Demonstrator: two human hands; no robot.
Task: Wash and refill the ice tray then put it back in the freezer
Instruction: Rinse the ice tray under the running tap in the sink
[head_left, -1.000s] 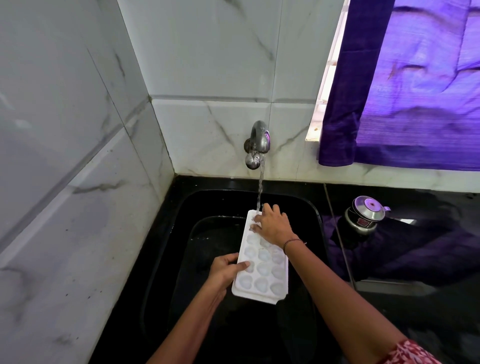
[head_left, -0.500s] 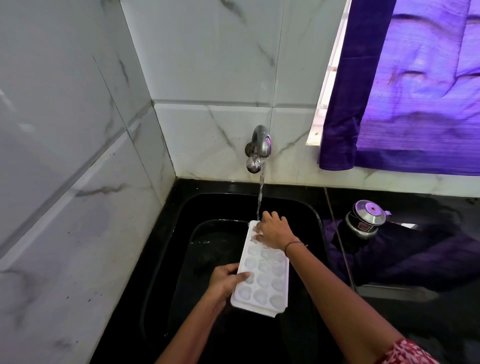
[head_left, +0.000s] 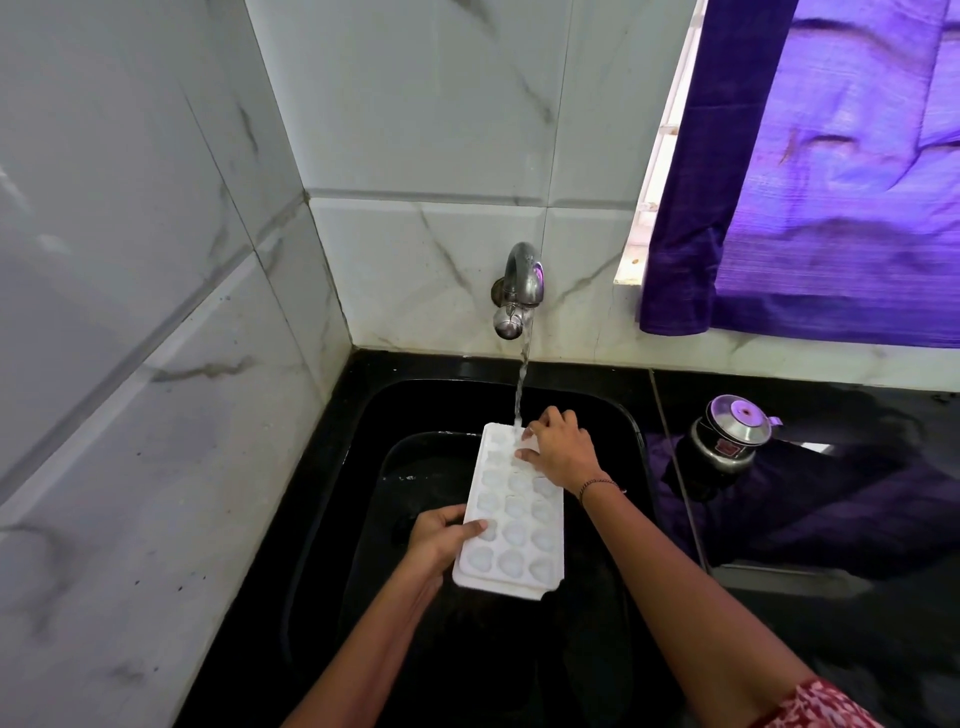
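White ice tray (head_left: 511, 525) held over black sink (head_left: 631, 441), far end under tap (head_left: 519, 283) stream to rinse cells. Left hand (head_left: 441, 538) grip pinches tray's left edge; right hand (head_left: 563, 449) fingers spread, rubbing far cells.

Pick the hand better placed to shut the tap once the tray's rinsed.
Right, probably. The right hand rests at the ice tray's far end, just below the tap. The left hand grips the tray's near left edge and carries it.
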